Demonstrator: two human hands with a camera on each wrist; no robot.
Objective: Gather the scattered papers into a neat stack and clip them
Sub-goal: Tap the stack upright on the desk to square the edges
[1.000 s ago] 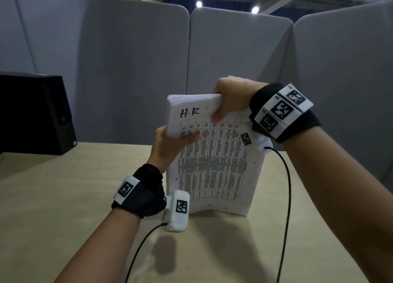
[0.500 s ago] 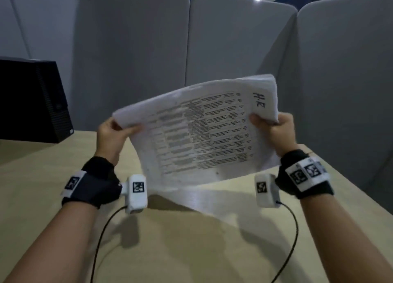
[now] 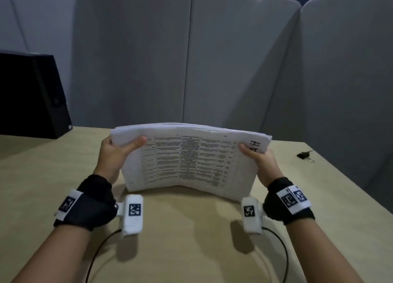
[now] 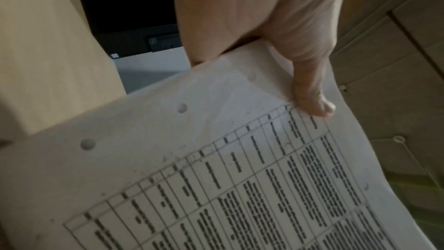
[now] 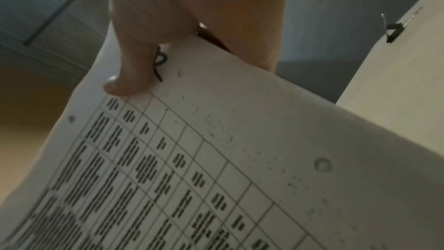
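Both hands hold the stack of papers (image 3: 189, 157) upright between them, its lower edge on the worktop (image 3: 191, 240). The left hand (image 3: 112, 155) grips the stack's left end, thumb across the printed front; the right hand (image 3: 261, 163) grips the right end likewise. A black binder clip (image 3: 305, 154) lies on the worktop beyond the right hand.

We are in an office workstation. Tall grey fabric partition panels (image 3: 244, 65) with rounded tops close us in on the far side and the right, as in an open-plan cubicle. Before us lies a pale wood-look desk (image 3: 191, 250). A black computer tower (image 3: 32, 93) stands at its far left corner, and a black binder clip (image 3: 305, 154) lies near its right edge.
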